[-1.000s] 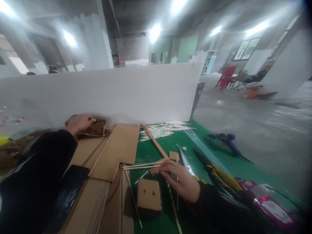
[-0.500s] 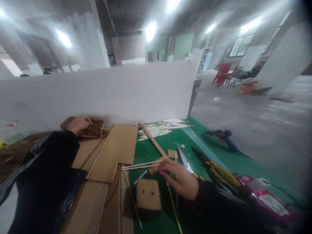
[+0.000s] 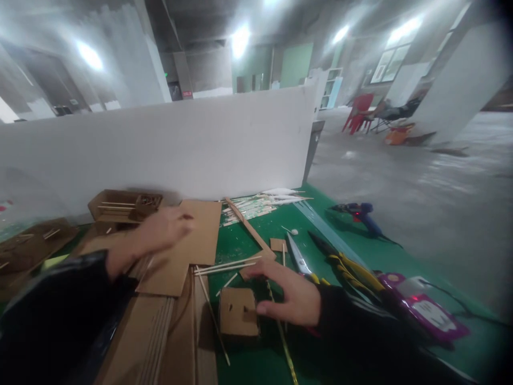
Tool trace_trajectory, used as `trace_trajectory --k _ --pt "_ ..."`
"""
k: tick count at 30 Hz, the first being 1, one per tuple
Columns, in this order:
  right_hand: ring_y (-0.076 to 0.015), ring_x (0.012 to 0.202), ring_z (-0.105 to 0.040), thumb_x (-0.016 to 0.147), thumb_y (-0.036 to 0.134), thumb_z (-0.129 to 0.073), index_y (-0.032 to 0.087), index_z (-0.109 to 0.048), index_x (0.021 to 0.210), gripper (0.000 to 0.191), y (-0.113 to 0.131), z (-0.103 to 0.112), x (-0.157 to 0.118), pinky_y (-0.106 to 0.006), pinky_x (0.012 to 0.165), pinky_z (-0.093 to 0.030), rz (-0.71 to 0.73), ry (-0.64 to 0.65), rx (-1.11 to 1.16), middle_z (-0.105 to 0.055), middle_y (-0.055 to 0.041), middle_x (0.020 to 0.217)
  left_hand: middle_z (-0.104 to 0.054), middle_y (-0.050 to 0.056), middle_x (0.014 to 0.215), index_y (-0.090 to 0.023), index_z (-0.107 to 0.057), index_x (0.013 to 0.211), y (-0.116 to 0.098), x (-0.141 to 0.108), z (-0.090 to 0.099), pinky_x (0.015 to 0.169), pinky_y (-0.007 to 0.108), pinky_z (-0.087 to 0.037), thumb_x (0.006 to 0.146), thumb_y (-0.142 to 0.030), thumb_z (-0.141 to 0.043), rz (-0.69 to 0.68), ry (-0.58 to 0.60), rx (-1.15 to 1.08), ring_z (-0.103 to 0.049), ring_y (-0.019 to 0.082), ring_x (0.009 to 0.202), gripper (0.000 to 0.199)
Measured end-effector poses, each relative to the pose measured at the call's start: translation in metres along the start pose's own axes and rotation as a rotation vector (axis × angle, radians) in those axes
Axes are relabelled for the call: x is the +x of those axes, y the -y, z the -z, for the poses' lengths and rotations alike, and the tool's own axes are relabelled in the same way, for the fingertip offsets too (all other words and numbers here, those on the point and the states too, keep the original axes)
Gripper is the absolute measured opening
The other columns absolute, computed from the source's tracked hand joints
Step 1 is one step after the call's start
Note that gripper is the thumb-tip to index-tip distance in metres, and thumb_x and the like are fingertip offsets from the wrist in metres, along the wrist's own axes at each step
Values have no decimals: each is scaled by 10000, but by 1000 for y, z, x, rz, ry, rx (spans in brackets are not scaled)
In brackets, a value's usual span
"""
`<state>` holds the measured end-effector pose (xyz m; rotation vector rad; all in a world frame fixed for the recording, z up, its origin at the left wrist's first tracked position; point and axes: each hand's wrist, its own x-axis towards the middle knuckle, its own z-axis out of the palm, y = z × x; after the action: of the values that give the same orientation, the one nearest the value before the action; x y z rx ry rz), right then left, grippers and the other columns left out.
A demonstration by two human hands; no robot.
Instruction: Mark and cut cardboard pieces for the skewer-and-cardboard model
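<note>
My left hand (image 3: pixel 162 233), smeared by motion, hovers over a flat cardboard sheet (image 3: pixel 202 227). Its fingertips are pressed together; something small and dark may be between them, too blurred to make out. Behind it stands an open cardboard box (image 3: pixel 116 209) with thin sticks and small brown bits inside. My right hand (image 3: pixel 290 294) is open, thumb and fingers apart, at the right edge of a square cardboard block (image 3: pixel 239 313) with two small slots in its top. Thin wooden sticks (image 3: pixel 224 267) lie just left of its fingertips.
Scissors (image 3: pixel 298 254), yellow-handled pliers (image 3: pixel 344 262) and a blue glue gun (image 3: pixel 363 216) lie to the right. A purple device (image 3: pixel 425 307) with a red light sits near the right edge. White-tipped sticks (image 3: pixel 260 206) lie before a white partition (image 3: pixel 240 144).
My left hand has come out of the cardboard box and moved right and towards me. My right hand has spread from a pinch and reached over beside the cardboard block. The view has shifted slightly.
</note>
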<state>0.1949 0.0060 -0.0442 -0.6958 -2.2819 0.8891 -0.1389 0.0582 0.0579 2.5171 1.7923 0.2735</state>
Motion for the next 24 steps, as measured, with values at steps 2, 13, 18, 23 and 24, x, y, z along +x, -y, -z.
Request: trace_trajectory --k 2,13,18,23,24 --pt "-297 1165 -591 702 554 -814 179 -511 1350 807 3 -2 -3 -426 1015 -470 -40 50 38 -607 -140 1286 -620 35 1347 -298 -559 1344 -41 -32 -19 1026 399 -459 838 -629 -606 -132 86 -66 -583 267 1199 607" --pt "-306 1045 -633 542 455 -914 160 -544 1261 861 1 -21 -2 -430 946 -479 -48 102 -160 -668 -133 1167 -550 155 1343 -272 -346 1373 -85 -102 -129 1021 515 -474 779 -372 -747 -166 -61 -463 -556 332 1235 723" --pt "-306 1220 -539 602 270 -874 168 -457 1369 878 0 -19 0 -440 1056 -405 61 44 -164 -570 -156 1331 -407 175 1459 -306 -163 1464 -85 -109 -145 1096 602 -383 747 -433 -778 -113 -180 -555 -427 366 1357 953" --pt "-297 1255 -519 669 286 -835 192 -421 1406 851 -5 -21 -1 -447 1074 -392 106 31 -176 -551 -156 1359 -396 176 1473 -306 -241 1459 -83 -107 -149 1112 629 -336 714 -493 -802 -146 -202 -606 -400 395 1371 951" --pt "-304 1251 -525 674 349 -847 187 -417 1409 867 -8 -22 -2 -453 1068 -400 108 35 -177 -554 -164 1357 -421 173 1452 -301 -279 1439 -82 -107 -150 1100 620 -356 697 -514 -809 -133 -215 -657 -428 395 1351 936"
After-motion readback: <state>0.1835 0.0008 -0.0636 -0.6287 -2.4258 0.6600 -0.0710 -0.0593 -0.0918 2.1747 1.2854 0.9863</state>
